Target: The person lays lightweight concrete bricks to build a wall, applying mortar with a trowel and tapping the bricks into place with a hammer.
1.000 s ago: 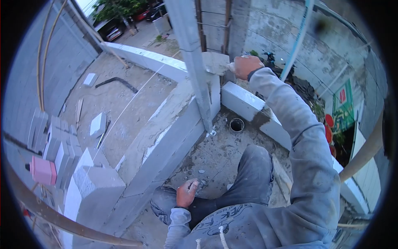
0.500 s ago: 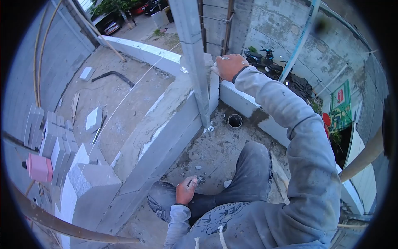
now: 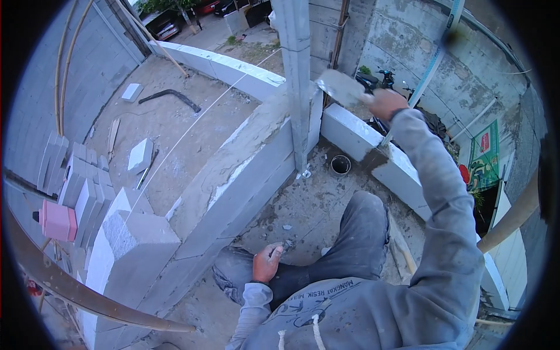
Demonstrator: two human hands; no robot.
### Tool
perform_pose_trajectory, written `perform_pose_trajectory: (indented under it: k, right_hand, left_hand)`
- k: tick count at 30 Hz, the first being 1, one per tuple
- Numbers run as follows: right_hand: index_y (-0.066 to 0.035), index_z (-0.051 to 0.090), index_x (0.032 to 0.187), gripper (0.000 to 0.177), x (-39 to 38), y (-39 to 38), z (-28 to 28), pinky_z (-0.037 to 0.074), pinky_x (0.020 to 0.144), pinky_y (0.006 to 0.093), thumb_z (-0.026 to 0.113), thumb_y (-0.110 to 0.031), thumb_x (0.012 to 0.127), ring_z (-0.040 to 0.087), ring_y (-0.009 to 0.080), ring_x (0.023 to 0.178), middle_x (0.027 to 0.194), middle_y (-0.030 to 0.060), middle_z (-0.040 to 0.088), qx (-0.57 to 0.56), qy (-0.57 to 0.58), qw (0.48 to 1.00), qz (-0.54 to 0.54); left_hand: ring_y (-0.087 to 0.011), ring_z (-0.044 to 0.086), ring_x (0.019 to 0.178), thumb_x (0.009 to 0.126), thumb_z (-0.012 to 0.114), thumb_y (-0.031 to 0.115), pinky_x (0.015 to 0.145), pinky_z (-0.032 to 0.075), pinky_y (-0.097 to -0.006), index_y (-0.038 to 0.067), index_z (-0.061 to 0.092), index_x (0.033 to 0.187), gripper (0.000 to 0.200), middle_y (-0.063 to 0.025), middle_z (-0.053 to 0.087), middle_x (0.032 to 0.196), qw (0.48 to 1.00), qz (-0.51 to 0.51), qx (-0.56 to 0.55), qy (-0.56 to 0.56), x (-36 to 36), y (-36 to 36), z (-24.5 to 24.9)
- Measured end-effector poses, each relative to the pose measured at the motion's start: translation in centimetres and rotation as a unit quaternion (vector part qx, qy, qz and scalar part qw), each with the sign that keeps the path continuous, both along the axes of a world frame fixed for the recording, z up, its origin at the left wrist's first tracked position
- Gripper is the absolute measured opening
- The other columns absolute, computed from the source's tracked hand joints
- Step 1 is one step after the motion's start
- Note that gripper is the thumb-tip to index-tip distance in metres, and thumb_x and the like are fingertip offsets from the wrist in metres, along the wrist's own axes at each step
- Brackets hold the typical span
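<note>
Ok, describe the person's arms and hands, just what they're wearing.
Both arms are in the long sleeves of a dusty grey hoodie: the right sleeve is creased, the left sleeve ends in a ribbed cuff. The left hand and right hand are bare, without gloves.

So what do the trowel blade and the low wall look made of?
Trowel blade: likely metal, thin, flat, grey with pasty smears. Low wall: apparently pale lightweight concrete blocks, matte and chalky, with rough grey mortar along the top.
</note>
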State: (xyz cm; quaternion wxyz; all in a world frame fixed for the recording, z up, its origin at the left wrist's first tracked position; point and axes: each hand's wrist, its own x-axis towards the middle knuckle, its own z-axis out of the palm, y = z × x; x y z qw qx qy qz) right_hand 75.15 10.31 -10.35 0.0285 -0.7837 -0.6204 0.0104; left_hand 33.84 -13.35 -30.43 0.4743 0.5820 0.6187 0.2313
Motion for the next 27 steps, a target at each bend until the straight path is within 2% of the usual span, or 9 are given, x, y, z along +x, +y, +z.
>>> perform_pose_trajectory:
  k: [4,6,9,14,18,22,24,25,27]
  right_hand:
    - [-0.001,0.06,0.099,0.045,1.4,-6.7,0.7,0.049,0.049,0.0334,0.055,-0.042,0.083,0.059,0.0203,0.054,0.064,0.0103,0.055,-0.258,0.349,0.898,-0.074]
    - [0.001,0.06,0.09,0.036,0.5,-10.5,-0.5,0.045,0.039,0.0321,0.064,-0.034,0.08,0.057,0.0148,0.049,0.067,0.0073,0.057,-0.26,0.432,0.863,-0.024]
    - [0.0,0.055,0.089,0.032,-3.8,-13.3,0.7,0.046,0.042,0.0292,0.069,-0.025,0.075,0.056,0.0138,0.048,0.064,0.0046,0.054,-0.297,0.524,0.798,0.002]
    - [-0.001,0.06,0.089,0.03,-10.2,-9.1,1.8,0.047,0.049,0.0298,0.063,-0.027,0.075,0.058,0.0147,0.051,0.066,0.0076,0.058,-0.199,0.445,0.854,0.181]
    - [0.002,0.064,0.074,0.022,-16.1,-2.9,3.2,0.05,0.065,0.0382,0.053,-0.017,0.075,0.064,0.0315,0.073,0.078,0.0218,0.064,-0.089,0.137,0.962,0.217]
    - [0.002,0.065,0.085,0.024,-17.3,0.5,2.4,0.049,0.071,0.0401,0.053,-0.012,0.071,0.062,0.0377,0.081,0.086,0.0242,0.063,-0.111,0.055,0.961,0.248]
    - [0.003,0.066,0.087,0.026,-15.3,2.1,0.1,0.049,0.069,0.0399,0.056,-0.011,0.067,0.063,0.0356,0.078,0.084,0.0238,0.064,-0.181,-0.084,0.894,0.401]
    - [0.003,0.066,0.087,0.026,-16.3,0.8,1.5,0.049,0.069,0.0399,0.056,-0.011,0.067,0.063,0.0356,0.078,0.084,0.0238,0.064,-0.182,-0.085,0.893,0.403]
    - [0.005,0.065,0.083,0.025,-17.3,-2.2,4.1,0.05,0.067,0.0395,0.057,-0.011,0.066,0.064,0.0329,0.074,0.078,0.0227,0.064,-0.238,0.131,0.954,0.129]
  left_hand:
    - [-0.0279,0.064,0.09,0.087,0.054,0.034,0.078,0.047,-0.0327,0.003,0.064,0.103,0.037,-0.0165,0.065,0.097,0.999,0.009,-0.009,-0.048,-1.1,0.4,-1.2]
    - [-0.0249,0.065,0.086,0.088,0.054,0.034,0.076,0.048,-0.0314,0.002,0.063,0.104,0.037,-0.0165,0.066,0.095,0.999,0.003,0.012,-0.035,-1.9,0.7,-2.0]
    - [-0.021,0.066,0.081,0.088,0.054,0.033,0.073,0.049,-0.0301,0.0,0.063,0.104,0.037,-0.0161,0.066,0.094,0.997,0.023,-0.006,-0.072,-2.7,1.0,-1.8]
    - [-0.0179,0.066,0.078,0.089,0.054,0.03,0.072,0.049,-0.029,0.0,0.063,0.104,0.035,-0.0132,0.067,0.09,0.996,0.021,0.008,-0.092,-3.3,1.2,-3.4]
    - [-0.0172,0.066,0.08,0.089,0.054,0.03,0.072,0.049,-0.0285,0.001,0.063,0.104,0.034,-0.0116,0.068,0.089,0.995,0.024,0.021,-0.096,-3.7,1.2,-4.3]
    - [-0.017,0.066,0.08,0.089,0.054,0.031,0.072,0.048,-0.028,0.0,0.063,0.104,0.035,-0.0117,0.068,0.089,0.991,0.048,0.008,-0.121,-4.1,0.9,-4.2]
    - [-0.017,0.066,0.079,0.089,0.054,0.031,0.071,0.048,-0.0278,0.0,0.063,0.103,0.035,-0.0116,0.068,0.089,0.991,0.06,0.012,-0.119,-4.5,0.7,-3.7]
    - [-0.017,0.066,0.079,0.089,0.054,0.031,0.071,0.048,-0.0278,0.0,0.063,0.103,0.035,-0.0116,0.068,0.089,0.991,0.062,0.01,-0.12,-4.8,0.7,-3.8]
    - [-0.0168,0.065,0.079,0.089,0.055,0.031,0.071,0.048,-0.0277,0.0,0.063,0.103,0.035,-0.0115,0.068,0.089,0.988,0.076,-0.001,-0.135,-5.1,0.6,-4.2]
